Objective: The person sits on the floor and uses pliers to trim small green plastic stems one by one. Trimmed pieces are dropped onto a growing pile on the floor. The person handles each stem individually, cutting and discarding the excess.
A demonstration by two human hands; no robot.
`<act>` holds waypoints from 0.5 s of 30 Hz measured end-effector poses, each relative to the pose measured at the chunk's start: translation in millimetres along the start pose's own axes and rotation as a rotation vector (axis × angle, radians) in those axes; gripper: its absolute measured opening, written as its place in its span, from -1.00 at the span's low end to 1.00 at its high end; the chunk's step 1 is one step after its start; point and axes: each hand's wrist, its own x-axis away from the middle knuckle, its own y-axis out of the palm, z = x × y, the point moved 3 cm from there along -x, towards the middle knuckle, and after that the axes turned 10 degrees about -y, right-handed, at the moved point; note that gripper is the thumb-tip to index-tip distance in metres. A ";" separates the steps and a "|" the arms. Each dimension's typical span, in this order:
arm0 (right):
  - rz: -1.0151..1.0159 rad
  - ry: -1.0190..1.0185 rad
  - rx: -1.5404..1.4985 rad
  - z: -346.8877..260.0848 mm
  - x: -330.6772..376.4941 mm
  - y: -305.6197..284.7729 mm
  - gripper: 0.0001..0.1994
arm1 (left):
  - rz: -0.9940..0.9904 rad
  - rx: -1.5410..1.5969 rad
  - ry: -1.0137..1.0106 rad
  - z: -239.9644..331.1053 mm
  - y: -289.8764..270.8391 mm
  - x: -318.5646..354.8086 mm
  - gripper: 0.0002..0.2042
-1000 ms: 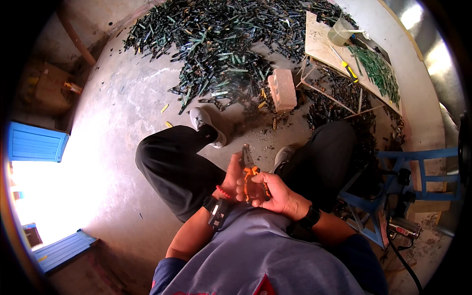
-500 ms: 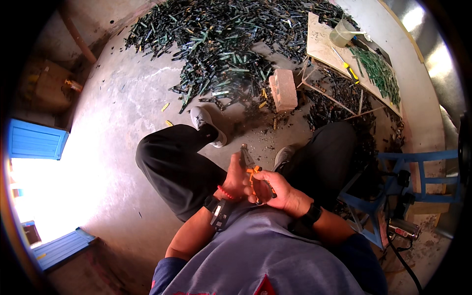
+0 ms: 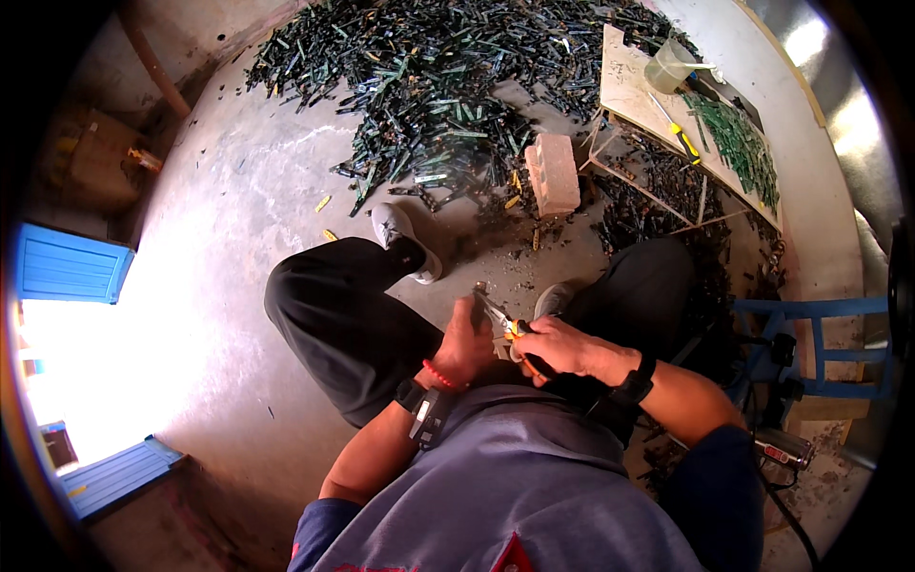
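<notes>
Closed round the orange-and-black handles of a pair of pliers (image 3: 516, 330), the right hand (image 3: 564, 345) keeps a firm grip, knuckles up. The pliers are above the lap, between the two hands, their metal nose slanting up and left toward the left hand (image 3: 464, 345). That hand is curled with its thumb uppermost; a small dark piece (image 3: 479, 287) shows by the thumb and the plier tips, but I cannot tell whether the left grip pinches it.

Beyond the right knee, a pale worktop (image 3: 622, 81) carries a translucent tub (image 3: 666, 69) near its far end. Something pale juts from the tub's right side; its contents are too unclear to tell. A yellow-and-black screwdriver (image 3: 684, 143) lies nearer, beside a spread of green strips (image 3: 739, 148). Under the worktop, dark pieces fill the space around a thin frame.

A brick (image 3: 553, 174) stands on the floor, just beside a wide heap of dark and green strips (image 3: 429, 105). Far left, in shadow, is a brown box (image 3: 100, 167), its inside hidden.
</notes>
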 end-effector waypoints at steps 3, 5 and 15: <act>-0.025 0.008 0.459 -28.2 3.9 -9.9 -0.73 | 0.009 -0.010 -0.003 0.9 1.0 2.5 -0.53; -0.048 0.055 0.476 -29.6 5.0 -12.9 -0.74 | -0.036 0.000 -0.003 2.8 2.4 4.1 -0.53; -0.168 0.089 -0.678 -11.5 11.0 20.7 -0.74 | 0.005 0.125 -0.036 14.0 10.1 11.8 -0.56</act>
